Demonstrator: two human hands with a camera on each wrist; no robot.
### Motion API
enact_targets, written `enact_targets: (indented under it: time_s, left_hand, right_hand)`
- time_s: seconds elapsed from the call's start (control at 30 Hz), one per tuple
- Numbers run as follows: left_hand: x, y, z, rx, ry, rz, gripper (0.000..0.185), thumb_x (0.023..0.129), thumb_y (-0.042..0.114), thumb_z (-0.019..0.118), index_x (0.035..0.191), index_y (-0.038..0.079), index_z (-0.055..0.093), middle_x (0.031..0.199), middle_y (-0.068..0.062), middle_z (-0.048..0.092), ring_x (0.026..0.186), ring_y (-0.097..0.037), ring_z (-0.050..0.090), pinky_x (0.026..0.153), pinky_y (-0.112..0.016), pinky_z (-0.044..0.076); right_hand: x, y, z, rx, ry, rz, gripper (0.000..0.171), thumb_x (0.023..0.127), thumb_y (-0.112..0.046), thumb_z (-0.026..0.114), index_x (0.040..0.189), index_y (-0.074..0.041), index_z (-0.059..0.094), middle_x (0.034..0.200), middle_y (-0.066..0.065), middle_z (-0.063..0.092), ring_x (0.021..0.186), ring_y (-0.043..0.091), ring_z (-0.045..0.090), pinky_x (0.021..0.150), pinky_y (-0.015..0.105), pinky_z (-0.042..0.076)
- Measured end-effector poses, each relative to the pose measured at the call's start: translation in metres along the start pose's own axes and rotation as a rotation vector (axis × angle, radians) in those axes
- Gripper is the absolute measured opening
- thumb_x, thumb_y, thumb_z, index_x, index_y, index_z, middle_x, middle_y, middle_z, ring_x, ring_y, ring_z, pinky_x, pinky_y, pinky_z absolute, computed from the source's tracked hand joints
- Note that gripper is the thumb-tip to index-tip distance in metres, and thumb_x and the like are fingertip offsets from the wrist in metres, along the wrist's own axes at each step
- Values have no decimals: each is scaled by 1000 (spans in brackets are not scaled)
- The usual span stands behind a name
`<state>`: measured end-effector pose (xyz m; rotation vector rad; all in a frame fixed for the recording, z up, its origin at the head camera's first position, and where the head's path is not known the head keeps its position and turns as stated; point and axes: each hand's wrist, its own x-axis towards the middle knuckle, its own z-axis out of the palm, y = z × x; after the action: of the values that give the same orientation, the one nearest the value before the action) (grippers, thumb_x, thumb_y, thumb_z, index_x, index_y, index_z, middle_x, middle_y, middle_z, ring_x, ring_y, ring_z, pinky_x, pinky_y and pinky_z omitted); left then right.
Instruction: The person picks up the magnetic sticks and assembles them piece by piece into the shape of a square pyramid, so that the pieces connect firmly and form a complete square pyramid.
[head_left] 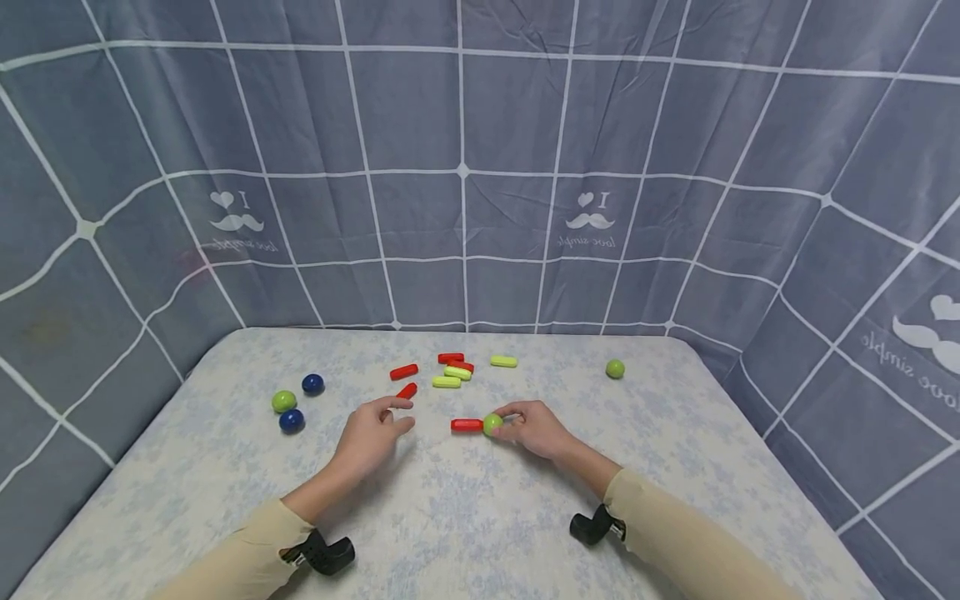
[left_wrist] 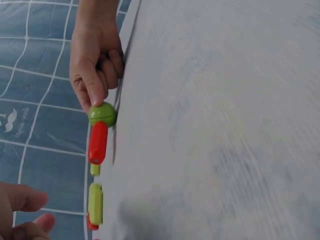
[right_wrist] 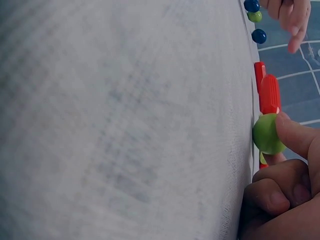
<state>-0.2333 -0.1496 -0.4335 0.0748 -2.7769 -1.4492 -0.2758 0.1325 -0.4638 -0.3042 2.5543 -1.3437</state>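
Between thumb and fingers, my right hand (head_left: 534, 429) pinches a green ball (head_left: 492, 425). A short red ribbed stick (head_left: 467, 425) meets the ball end-on, pointing left; whether the two are joined, I cannot tell. My left hand (head_left: 372, 433) is to the left, thumb and index finger apart and nothing between them. Just beyond its index finger lies another red stick (head_left: 407, 391), partly covered; contact is unclear. In the left wrist view, the held ball (left_wrist: 102, 115) shows a groove around it, and the red stick (left_wrist: 98, 143) extends from it.
Farther back lie more red sticks (head_left: 404, 372) and several yellow-green sticks (head_left: 446, 382), some overlapping. On the left are two dark blue balls (head_left: 292, 421) and a green ball (head_left: 284, 402). Another green ball (head_left: 615, 368) sits back right. A grey checked curtain (head_left: 420, 217) surrounds the table (head_left: 480, 525).
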Motion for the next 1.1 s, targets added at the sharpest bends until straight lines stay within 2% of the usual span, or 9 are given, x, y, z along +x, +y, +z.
enact_targets:
  time_s: [0.2, 0.4, 0.73, 1.1]
  left_hand:
    - [-4, -8, -21, -40, 24, -35, 35, 95, 24, 67, 126, 9, 69, 59, 3, 32, 50, -15, 31, 46, -28, 29]
    - [-11, -15, -42, -82, 77, -69, 38, 96, 27, 65, 129, 8, 67, 61, 3, 32, 52, -15, 30, 47, -29, 29]
    - [-21, -40, -73, -147, 136, -86, 45, 98, 33, 65, 135, 6, 62, 59, 8, 27, 50, -9, 24, 47, -29, 30]
    - [-18, -61, -94, -161, 205, -107, 45, 98, 28, 65, 136, 4, 60, 57, 9, 28, 49, -8, 25, 45, -30, 29]
  right_hand:
    - [-1, -2, -1, 3, 4, 6, 40, 87, -30, 79, 121, -9, 72, 61, -6, 40, 56, 11, 36, 55, 26, 32]
    - [0, 1, 0, 5, -5, -5, 40, 88, -30, 78, 121, -9, 72, 60, -6, 40, 56, 11, 36, 55, 26, 33]
    - [0, 5, 3, 1, -2, -30, 39, 88, -31, 78, 120, -8, 72, 61, -5, 42, 57, 11, 38, 55, 26, 35]
    - [1, 4, 2, -5, 2, -26, 40, 88, -31, 78, 120, -8, 72, 58, -6, 40, 54, 10, 34, 54, 25, 32]
